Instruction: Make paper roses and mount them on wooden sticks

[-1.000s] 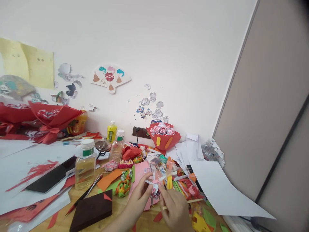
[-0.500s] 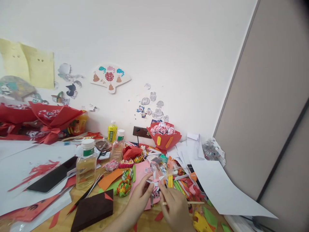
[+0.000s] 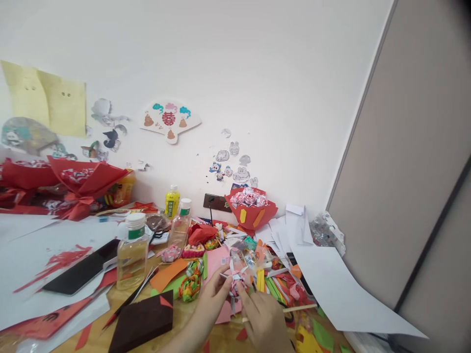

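My left hand (image 3: 212, 300) is closed on the left side of a folded pink-and-white paper flower (image 3: 235, 289), gripping it between thumb and fingers. My right hand (image 3: 264, 316) touches the flower's right side with its fingertips. Through the curled fingers of this right hand runs a thin pale wooden stick (image 3: 301, 308), whose long end juts out to the right. Beneath the flower lies a sheet of pink paper (image 3: 215, 260). Finished green-and-orange paper flowers (image 3: 190, 288) rest just left of my hands.
Left of my arms lie a dark brown box (image 3: 143, 318), a clear bottle (image 3: 131, 255) of yellowish liquid and a black tablet-like slab (image 3: 83, 269). A red-wrapped bouquet (image 3: 252, 218) stands by the wall. White sheets (image 3: 353, 284) spread to the right; paper scraps crowd the middle.
My right hand has turned, and its fingertips have shifted onto the flower. The wooden stick has moved slightly right. The flower shows more openly between my hands.
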Action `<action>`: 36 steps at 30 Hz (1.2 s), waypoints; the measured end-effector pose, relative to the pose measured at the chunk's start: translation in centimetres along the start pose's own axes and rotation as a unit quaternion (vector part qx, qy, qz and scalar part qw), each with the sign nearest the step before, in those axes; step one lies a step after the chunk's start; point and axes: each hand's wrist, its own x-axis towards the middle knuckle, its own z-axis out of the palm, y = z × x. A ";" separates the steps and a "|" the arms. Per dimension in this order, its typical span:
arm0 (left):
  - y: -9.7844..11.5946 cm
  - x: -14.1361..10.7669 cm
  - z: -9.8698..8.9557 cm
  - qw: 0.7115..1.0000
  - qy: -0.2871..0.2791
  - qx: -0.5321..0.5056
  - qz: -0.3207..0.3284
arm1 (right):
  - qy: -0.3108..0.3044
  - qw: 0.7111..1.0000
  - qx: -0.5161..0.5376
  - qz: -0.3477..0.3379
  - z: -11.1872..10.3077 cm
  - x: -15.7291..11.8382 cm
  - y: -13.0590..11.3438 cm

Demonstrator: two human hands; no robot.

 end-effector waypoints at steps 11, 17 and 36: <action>1.2 -0.1 0.1 0.997 0.008 -0.072 -0.041 | 0.022 0.999 0.014 0.018 0.0 0.0 -0.1; 1.4 -0.1 0.1 0.995 0.006 -0.092 -0.042 | 0.004 1.000 0.017 -0.009 0.0 0.3 -0.4; 1.1 -0.5 0.7 1.000 -0.006 -0.020 -0.023 | 0.039 0.972 0.122 0.197 0.0 0.8 -0.3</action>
